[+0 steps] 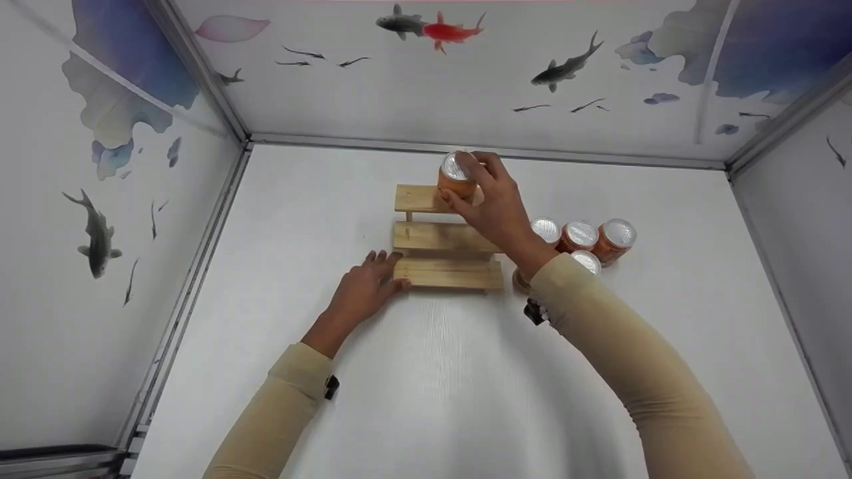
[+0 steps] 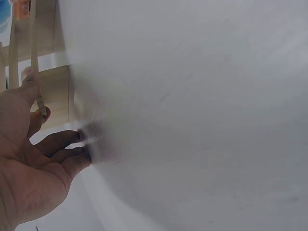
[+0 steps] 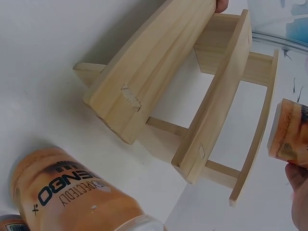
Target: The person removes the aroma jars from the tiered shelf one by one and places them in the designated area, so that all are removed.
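A three-step wooden rack (image 1: 447,236) stands on the white table. At its left end, my left hand (image 1: 365,291) grips the lowest step between thumb and forefinger, while the other fingertips (image 2: 84,155) bend down at the tabletop. My right hand (image 1: 494,203) holds an orange can (image 1: 455,178) with a silvery lid, upright over the top step's middle. Thumb and fingers lie on either side of that can. In the right wrist view, the held can (image 3: 291,132) appears beside the top step, its underside close to the plank.
Several more orange cans with silvery lids, one a near can (image 3: 72,192) with printed lettering, stand right of the rack, partly behind my right forearm. White panels (image 1: 466,80) painted with fish close in the table (image 1: 413,399) at the back and sides.
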Motion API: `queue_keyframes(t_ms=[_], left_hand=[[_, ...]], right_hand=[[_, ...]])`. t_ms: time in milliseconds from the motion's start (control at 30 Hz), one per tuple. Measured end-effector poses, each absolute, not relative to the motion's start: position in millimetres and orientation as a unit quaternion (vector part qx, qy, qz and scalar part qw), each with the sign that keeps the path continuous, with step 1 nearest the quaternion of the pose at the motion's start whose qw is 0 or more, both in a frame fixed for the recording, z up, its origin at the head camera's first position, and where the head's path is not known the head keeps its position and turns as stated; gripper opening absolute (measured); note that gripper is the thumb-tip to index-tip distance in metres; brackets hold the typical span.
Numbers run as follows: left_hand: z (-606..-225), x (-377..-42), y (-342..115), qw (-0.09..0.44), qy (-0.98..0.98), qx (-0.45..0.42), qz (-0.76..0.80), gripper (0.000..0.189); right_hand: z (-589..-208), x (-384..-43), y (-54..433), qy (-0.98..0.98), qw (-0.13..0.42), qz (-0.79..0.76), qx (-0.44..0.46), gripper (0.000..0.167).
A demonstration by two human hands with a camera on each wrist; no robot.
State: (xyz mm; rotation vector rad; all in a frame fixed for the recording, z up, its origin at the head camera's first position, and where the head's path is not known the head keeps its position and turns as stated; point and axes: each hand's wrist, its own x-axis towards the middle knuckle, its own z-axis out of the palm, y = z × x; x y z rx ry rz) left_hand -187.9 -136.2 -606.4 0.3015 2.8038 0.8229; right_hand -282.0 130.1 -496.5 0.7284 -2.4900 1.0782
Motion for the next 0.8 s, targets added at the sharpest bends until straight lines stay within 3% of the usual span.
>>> queue_keyframes(t_ms=[800], left_hand=[[-606, -187, -136, 0.109, 0.948, 0.094, 0.285, 0.073]], right_hand=[[-489, -272, 182, -0.879, 0.193, 0.362, 0.243, 0.061]])
